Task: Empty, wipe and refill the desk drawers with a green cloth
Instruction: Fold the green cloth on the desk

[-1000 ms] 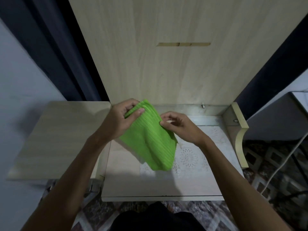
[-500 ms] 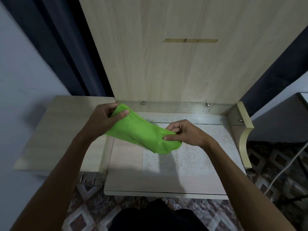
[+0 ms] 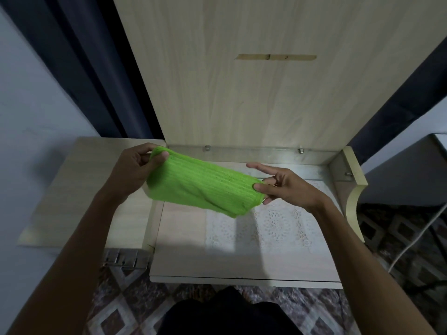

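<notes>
No legible text, label, brand, number or sign anywhere in view.

Home room, pale wood desk (image 3: 72,189), lace liner (image 3: 278,226), patterned floor tiles (image 3: 125,298), dark curtain (image 3: 96,68)

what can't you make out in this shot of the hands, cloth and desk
Head view only:
- Left hand fingertips: tucked behind the green cloth, so its grip is only partly seen.
- Lace mat: its far part is covered by the cloth and right hand.
- Desk drawers: none visible; the desk top and frame edges hide anything below.
- Floor beside the desk: dark, pattern unclear.
</notes>
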